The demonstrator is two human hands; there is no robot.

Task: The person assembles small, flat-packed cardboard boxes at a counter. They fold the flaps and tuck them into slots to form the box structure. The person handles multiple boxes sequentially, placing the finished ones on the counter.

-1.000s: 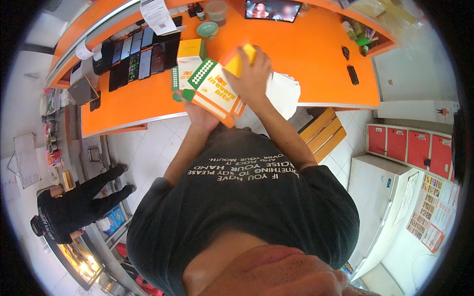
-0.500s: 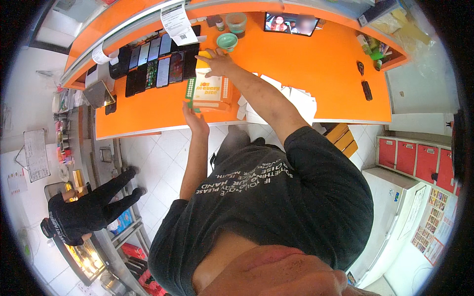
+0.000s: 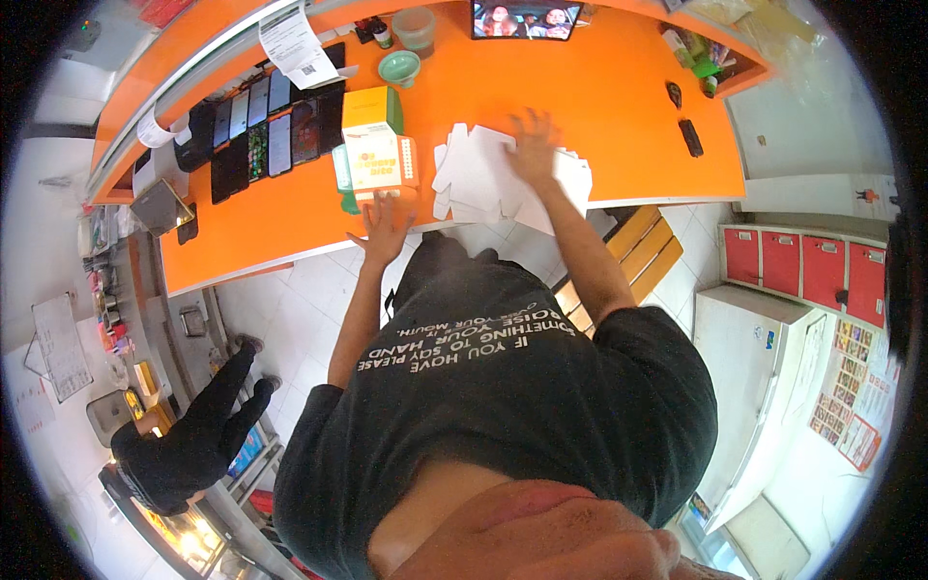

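On the orange counter (image 3: 657, 116), my left hand (image 3: 385, 232) is open at the near edge of a printed white-and-orange carton (image 3: 379, 164); its fingertips look to touch that edge. A yellow-and-green box (image 3: 371, 111) stands against the carton's far side. My right hand (image 3: 532, 150), smeared by motion, has its fingers spread over a loose pile of white flat card pieces (image 3: 472, 174). Nothing shows in its grasp, and whether it touches the pile I cannot tell.
Several phones (image 3: 280, 145) lie in rows at the left. Beyond the boxes stand a green bowl (image 3: 399, 68) and a clear tub (image 3: 414, 34). A screen (image 3: 527, 19) plays video at the far edge. A co-worker (image 3: 193, 440) in black is at the lower left.
My right hand has left the yellow box and moved right, over the white card pieces. My left hand has shifted from the carton's left corner to its near edge. The view has shifted.
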